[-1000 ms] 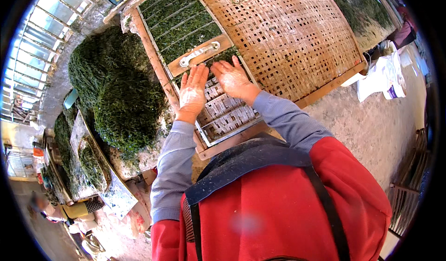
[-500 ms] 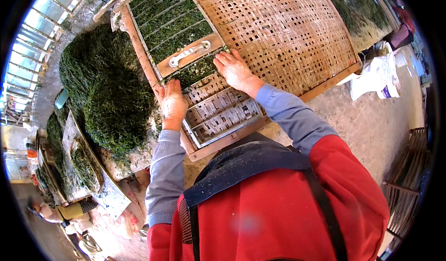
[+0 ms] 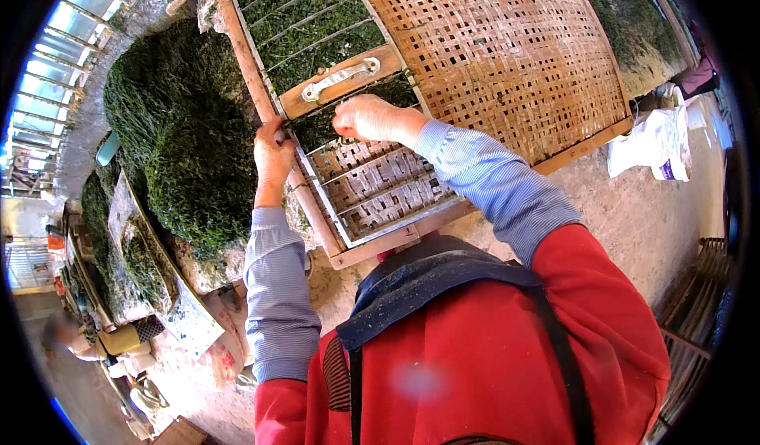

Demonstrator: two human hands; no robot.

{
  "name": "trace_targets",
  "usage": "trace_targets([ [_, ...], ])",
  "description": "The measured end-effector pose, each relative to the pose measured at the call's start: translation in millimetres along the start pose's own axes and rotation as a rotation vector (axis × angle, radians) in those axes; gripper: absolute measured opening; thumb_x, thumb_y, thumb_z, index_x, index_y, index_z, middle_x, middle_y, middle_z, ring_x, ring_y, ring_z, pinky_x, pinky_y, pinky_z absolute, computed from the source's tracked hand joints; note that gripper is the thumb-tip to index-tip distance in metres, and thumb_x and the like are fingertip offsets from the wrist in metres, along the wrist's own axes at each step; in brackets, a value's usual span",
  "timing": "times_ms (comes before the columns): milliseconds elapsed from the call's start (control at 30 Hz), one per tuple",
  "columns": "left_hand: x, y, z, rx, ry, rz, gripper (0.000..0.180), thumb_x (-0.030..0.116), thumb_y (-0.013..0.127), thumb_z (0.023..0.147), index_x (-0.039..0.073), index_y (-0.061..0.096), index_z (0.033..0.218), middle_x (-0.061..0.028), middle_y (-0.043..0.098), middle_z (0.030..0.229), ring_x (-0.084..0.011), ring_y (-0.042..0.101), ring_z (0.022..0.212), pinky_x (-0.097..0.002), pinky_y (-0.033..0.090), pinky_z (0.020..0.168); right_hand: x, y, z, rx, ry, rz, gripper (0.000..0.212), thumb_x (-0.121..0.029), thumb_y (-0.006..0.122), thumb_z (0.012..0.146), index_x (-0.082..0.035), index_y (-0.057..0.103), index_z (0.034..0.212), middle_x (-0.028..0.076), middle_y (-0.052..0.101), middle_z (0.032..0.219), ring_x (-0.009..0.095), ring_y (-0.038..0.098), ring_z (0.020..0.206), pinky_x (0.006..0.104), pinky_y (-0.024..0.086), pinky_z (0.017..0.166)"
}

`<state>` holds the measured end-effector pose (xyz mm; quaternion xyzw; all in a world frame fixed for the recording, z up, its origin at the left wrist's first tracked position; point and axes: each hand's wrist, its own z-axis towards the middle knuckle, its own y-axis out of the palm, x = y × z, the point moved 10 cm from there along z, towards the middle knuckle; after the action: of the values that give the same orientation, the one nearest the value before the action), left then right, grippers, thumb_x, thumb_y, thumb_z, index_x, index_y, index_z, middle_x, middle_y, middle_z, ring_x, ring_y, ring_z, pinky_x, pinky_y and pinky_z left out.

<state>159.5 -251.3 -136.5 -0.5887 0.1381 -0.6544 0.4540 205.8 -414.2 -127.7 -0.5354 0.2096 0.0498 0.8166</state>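
A slatted frame (image 3: 339,222) with thin crossbars lies over a woven tray (image 3: 507,57) on its left side. Dark green shredded plant matter (image 3: 313,29) fills the frame's far compartments, while the weave shows through the near ones. Across the frame rests a wooden board with a pale metal handle (image 3: 342,81). My left hand (image 3: 273,160) is closed at the tray's left wooden rail, beside the frame; what its fingers hold is unclear. My right hand (image 3: 370,119) is closed just below the board, knuckles up, over a strip of green matter; its fingertips are hidden.
A large heap of the same green matter (image 3: 178,144) stands left of the tray, with a turquoise object (image 3: 107,149) at its far edge. More green matter (image 3: 625,17) lies beyond on the right. A white bag (image 3: 653,140) is on the floor. Another person (image 3: 79,338) is at lower left.
My right hand has moved left along the strip below the board and its fingers have curled. My left hand has drawn off the strip to the left rail.
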Motion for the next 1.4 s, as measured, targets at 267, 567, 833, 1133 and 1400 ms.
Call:
trace_targets([
  [267,-15,9,-15,0.094,-0.086,0.138,0.013,0.006,0.063,0.075,0.004,0.066,0.088,-0.0125,0.067,0.079,-0.0259,0.066,0.071,-0.0333,0.053,0.067,67,-62,-45,0.481,0.416,0.435,0.007,-0.005,0.067,0.075,-0.005,0.066,0.082,0.009,0.067,0.074,0.017,0.065,0.063,0.0269,0.052,0.057],
  [567,99,35,4,-0.241,-0.042,-0.686,0.017,-0.004,0.059,0.083,0.001,0.064,0.099,-0.0046,0.064,0.086,-0.0107,0.062,0.075,-0.0226,0.051,0.065,6,-42,-69,-0.028,-0.028,-0.393,0.049,-0.001,0.06,0.072,-0.02,0.056,0.117,0.007,0.048,0.116,0.025,0.056,0.096,0.0379,0.054,0.068],
  [833,106,67,-42,-0.278,0.561,0.252,0.035,-0.008,0.06,0.068,0.007,0.064,0.099,-0.0102,0.06,0.093,-0.0276,0.059,0.088,-0.034,0.049,0.076,55,-43,-52,0.195,0.283,0.105,0.015,-0.022,0.072,0.071,-0.008,0.066,0.072,0.006,0.063,0.065,0.024,0.063,0.062,0.0362,0.05,0.058],
  [1133,58,58,-14,-0.018,0.064,0.056,0.011,0.01,0.068,0.072,0.006,0.069,0.082,-0.0099,0.065,0.082,-0.0241,0.064,0.07,-0.0312,0.052,0.066,39,-52,-55,0.379,0.499,-0.132,0.021,-0.012,0.066,0.075,-0.006,0.057,0.094,0.011,0.056,0.092,0.029,0.059,0.081,0.0387,0.049,0.065],
  [1400,73,20,-14,0.334,0.14,0.08,0.014,0.004,0.064,0.068,0.007,0.069,0.081,-0.0105,0.066,0.077,-0.0253,0.065,0.07,-0.0301,0.052,0.067,-13,6,-42,0.087,0.286,-0.396,0.038,-0.026,0.05,0.09,-0.007,0.052,0.122,0.009,0.043,0.135,0.028,0.037,0.128,0.048,0.029,0.104],
])
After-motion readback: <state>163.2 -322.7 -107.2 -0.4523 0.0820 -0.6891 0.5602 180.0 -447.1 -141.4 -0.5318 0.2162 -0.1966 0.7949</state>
